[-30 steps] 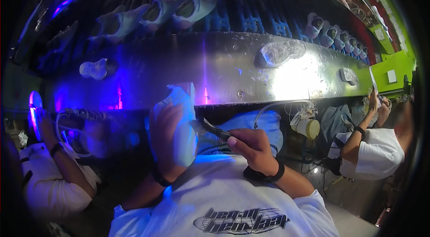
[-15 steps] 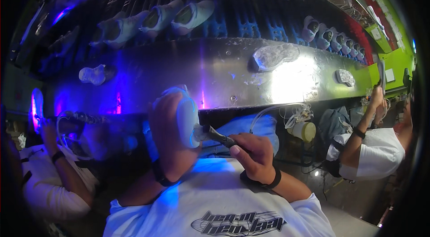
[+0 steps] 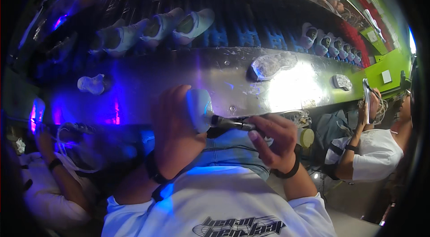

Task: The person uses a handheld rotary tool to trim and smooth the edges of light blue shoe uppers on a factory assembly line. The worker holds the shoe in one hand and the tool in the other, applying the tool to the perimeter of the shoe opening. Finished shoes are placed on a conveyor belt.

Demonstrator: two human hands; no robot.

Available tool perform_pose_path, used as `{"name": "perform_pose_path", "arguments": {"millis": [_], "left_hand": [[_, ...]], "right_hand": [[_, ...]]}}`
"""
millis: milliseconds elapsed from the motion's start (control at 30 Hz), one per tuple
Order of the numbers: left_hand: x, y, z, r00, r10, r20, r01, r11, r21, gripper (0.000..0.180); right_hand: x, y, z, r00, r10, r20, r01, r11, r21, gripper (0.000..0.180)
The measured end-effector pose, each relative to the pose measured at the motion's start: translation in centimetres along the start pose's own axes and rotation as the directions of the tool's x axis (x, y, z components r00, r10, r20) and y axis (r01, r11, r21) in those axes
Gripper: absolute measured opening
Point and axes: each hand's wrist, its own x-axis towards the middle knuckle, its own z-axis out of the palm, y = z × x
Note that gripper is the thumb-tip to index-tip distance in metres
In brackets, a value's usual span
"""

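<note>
My left hand (image 3: 175, 131) grips a white shoe (image 3: 199, 108), held up in front of my chest below the edge of the metal bench (image 3: 215, 80). My right hand (image 3: 274, 140) holds a dark brush-like tool (image 3: 230, 123) whose tip touches the shoe's right side. Blue-violet light falls on the shoe and on my white shirt. Both wrists wear dark bands.
A shoe sole (image 3: 271, 64) and a smaller piece (image 3: 342, 81) lie on the bench, a white lump (image 3: 92, 84) at its left. Several white shoes (image 3: 156, 26) ride the dark conveyor beyond. Another person (image 3: 371, 147) works at my right, one more (image 3: 53, 170) at my left.
The shoe in my left hand has turned and moved slightly right; my right hand with the tool has come closer to it.
</note>
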Motion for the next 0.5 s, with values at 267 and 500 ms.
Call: {"name": "perform_pose_path", "arguments": {"millis": [267, 500], "left_hand": [[1.9, -1.7, -1.2, 0.998, -0.017, 0.06, 0.021, 0.998, -0.067, 0.066], [2.9, -3.5, -2.3, 0.964, -0.105, 0.246, 0.133, 0.986, -0.102, 0.055]], "right_hand": [[2.3, 3.7, 3.7, 1.0, 0.012, -0.018, -0.006, 0.959, 0.282, 0.024], [2.9, 5.7, 7.3, 0.999, 0.013, -0.051, 0.01, 0.906, 0.424, 0.024]]}}
